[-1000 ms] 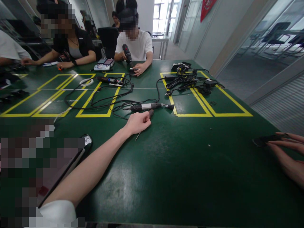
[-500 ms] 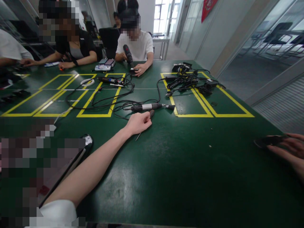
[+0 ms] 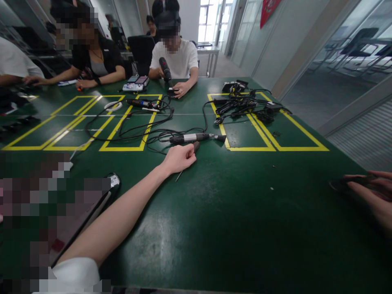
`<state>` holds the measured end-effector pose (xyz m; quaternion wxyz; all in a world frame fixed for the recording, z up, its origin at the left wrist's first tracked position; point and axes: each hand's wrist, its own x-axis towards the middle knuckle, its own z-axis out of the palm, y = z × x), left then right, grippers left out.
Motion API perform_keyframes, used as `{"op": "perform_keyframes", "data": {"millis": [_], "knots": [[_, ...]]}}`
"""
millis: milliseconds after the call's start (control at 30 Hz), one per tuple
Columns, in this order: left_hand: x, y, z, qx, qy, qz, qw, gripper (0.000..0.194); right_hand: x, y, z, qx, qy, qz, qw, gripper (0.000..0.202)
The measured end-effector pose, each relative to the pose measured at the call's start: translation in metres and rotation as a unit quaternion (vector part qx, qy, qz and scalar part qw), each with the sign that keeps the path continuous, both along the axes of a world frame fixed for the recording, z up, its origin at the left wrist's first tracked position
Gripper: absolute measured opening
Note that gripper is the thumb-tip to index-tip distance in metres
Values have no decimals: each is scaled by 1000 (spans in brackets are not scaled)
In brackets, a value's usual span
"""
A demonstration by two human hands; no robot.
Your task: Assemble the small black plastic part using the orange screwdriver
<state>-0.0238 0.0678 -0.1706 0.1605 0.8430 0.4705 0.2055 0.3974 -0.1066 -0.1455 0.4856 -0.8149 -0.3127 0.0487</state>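
My left hand [image 3: 180, 158] is closed around a small screwdriver [image 3: 197, 146]; its dark handle end shows beyond my fingers and its thin shaft points down toward the table. Just behind it lies a grey and black electric screwdriver [image 3: 192, 138] with a cable. At the right edge, my right hand [image 3: 370, 190] holds a flat dark object [image 3: 339, 183] low over the table; the hand is partly cut off and blurred, and what the object is cannot be made out.
The green table [image 3: 232, 228] bears yellow tape frames. Black cables [image 3: 241, 104] lie heaped at the back right. Another electric screwdriver [image 3: 139, 103] and a white ring [image 3: 112, 107] lie further left. Across sits a person [image 3: 174, 57] holding a power tool [image 3: 164, 68].
The dark object and my right hand have shifted slightly to the right. My left hand has hardly moved and keeps its hold.
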Motion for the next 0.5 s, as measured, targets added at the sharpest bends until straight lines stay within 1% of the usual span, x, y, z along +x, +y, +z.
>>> {"op": "perform_keyframes", "data": {"millis": [100, 167, 267, 333, 500], "knots": [[0, -1, 1, -2, -1, 2, 1000, 15, -1, 0, 0, -6, -6, 13, 1000, 45], [0, -1, 1, -3, 1, 3, 1000, 14, -4, 0, 2, -15, 3, 9, 1000, 43], [0, -1, 1, -2, 1, 2, 1000, 14, -8, 0, 4, -23, 10, 2, 1000, 44], [1, -1, 0, -2, 1, 2, 1000, 15, -9, 1, 3, -22, 12, 9, 1000, 44], [1, -1, 1, -2, -3, 2, 1000, 16, -11, 3, 2, 8, 50, 66, 997, 51]]}}
